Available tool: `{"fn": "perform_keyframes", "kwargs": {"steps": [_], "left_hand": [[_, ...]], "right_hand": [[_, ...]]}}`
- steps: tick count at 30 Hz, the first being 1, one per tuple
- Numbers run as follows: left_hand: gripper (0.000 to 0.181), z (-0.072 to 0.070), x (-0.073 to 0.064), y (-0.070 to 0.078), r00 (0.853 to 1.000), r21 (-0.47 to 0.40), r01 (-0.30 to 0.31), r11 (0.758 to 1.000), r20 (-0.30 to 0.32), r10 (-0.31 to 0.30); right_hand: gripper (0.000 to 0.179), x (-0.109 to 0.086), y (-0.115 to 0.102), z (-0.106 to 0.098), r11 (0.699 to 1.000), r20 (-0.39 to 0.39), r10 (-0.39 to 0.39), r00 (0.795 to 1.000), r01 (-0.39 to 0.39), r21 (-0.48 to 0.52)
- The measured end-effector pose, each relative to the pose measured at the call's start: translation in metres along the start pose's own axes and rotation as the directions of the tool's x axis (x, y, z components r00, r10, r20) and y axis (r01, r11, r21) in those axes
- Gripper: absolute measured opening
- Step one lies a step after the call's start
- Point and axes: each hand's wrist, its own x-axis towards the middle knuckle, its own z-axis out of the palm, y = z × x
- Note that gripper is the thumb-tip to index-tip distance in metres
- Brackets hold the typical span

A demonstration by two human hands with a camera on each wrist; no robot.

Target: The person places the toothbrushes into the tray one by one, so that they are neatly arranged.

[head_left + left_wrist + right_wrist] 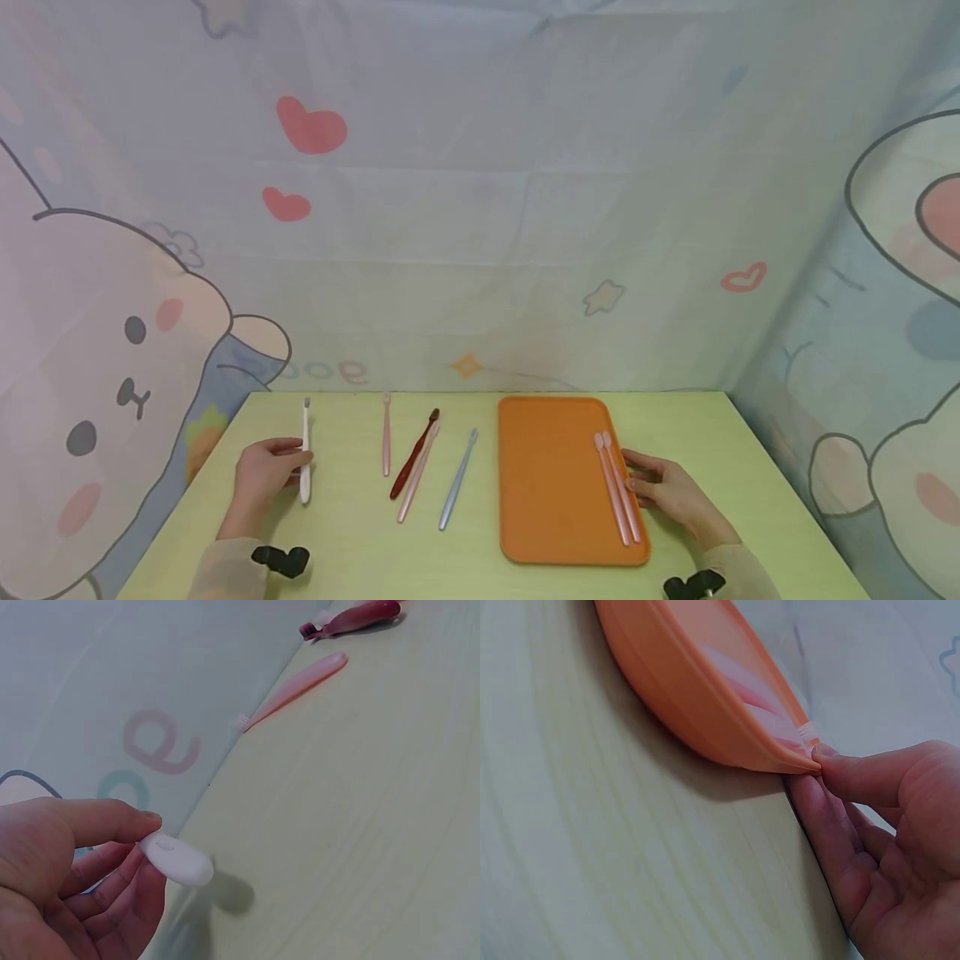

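A white toothbrush (pixel 305 467) is pinched between thumb and fingers of my left hand (pixel 264 475), its bristle end pointing away from me. In the left wrist view the rounded end of its white handle (pixel 180 860) sticks out past the thumb, above a shadow on the table. My right hand (pixel 671 492) pinches the right rim of an orange tray (pixel 555 492); thumb on top and fingers beneath show in the right wrist view. Two pink toothbrushes (pixel 613 492) lie side by side in the tray, along its right edge.
Between my left hand and the tray lie a pink toothbrush (pixel 386 442), a dark red toothbrush (pixel 408 467) close beside another pink toothbrush (pixel 414 483), and a blue toothbrush (pixel 456 487). A printed cloth (pixel 450 167) hangs behind the table.
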Motion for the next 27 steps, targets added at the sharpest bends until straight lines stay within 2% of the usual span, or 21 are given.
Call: {"fn": "perform_keyframes", "kwargs": {"steps": [9, 16, 27], "left_hand": [[0.049, 0.015, 0.001, 0.005, 0.999, -0.073, -0.031, 0.997, 0.024, 0.033], [0.050, 0.031, -0.008, 0.017, 0.999, -0.173, -0.026, 0.985, 0.029, 0.031], [0.047, 0.060, -0.014, 0.026, 0.998, -0.238, -0.031, 0.971, 0.049, 0.044]], "right_hand": [[0.062, 0.001, 0.002, 0.000, 1.000, 0.001, -0.003, 1.000, 0.003, 0.004], [0.062, 0.003, 0.004, -0.001, 1.000, 0.000, -0.004, 1.000, 0.004, 0.002], [0.062, 0.000, 0.000, -0.001, 1.000, 0.010, -0.015, 1.000, 0.015, 0.009]]}}
